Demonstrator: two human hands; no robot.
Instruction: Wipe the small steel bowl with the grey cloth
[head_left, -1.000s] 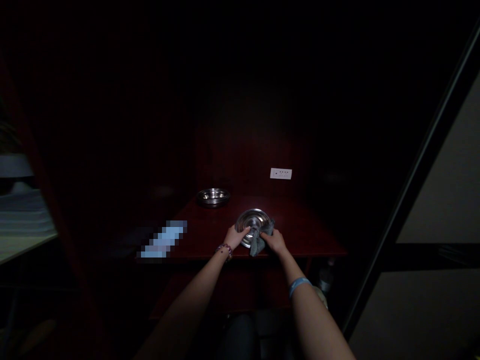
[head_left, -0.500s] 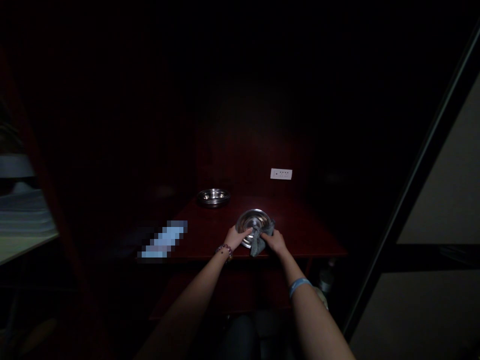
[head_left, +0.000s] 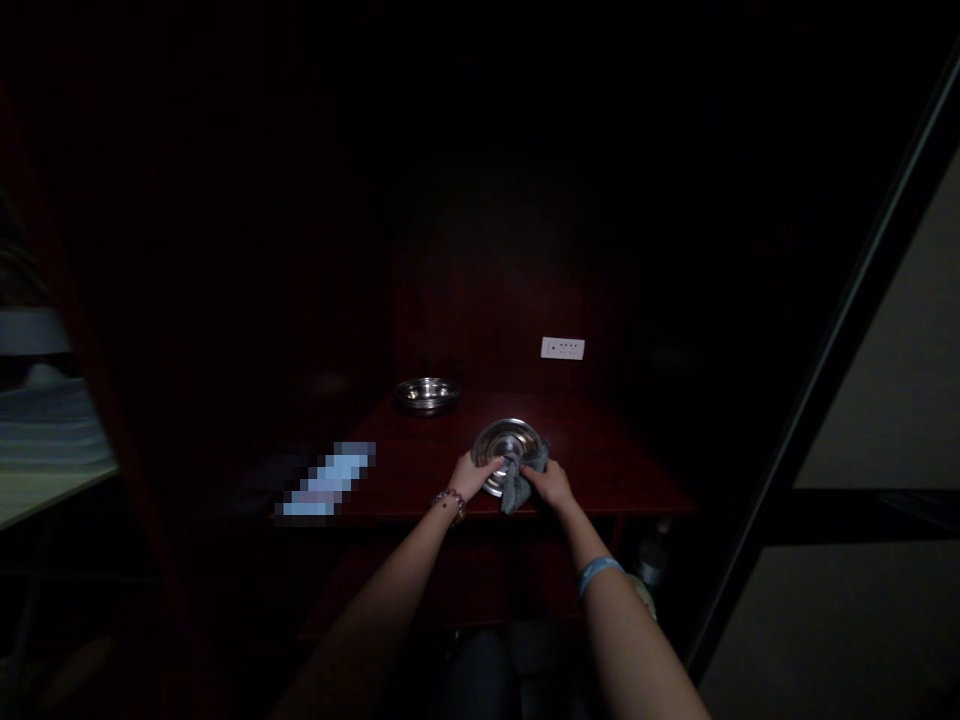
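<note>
A shiny steel bowl (head_left: 510,440) sits tilted near the front edge of a dark red table (head_left: 600,460). My left hand (head_left: 472,475) grips the bowl's near left rim, fingers curled over it. My right hand (head_left: 550,483) is closed on a grey cloth (head_left: 514,485) and presses it against the bowl's near right side. A beaded bracelet is on my left wrist, a blue band on my right.
A second steel bowl (head_left: 427,394) stands farther back on the left of the table. A white socket plate (head_left: 562,348) is on the dark back wall. A pixelated light patch (head_left: 324,480) lies left. A dark door frame (head_left: 825,380) runs along the right.
</note>
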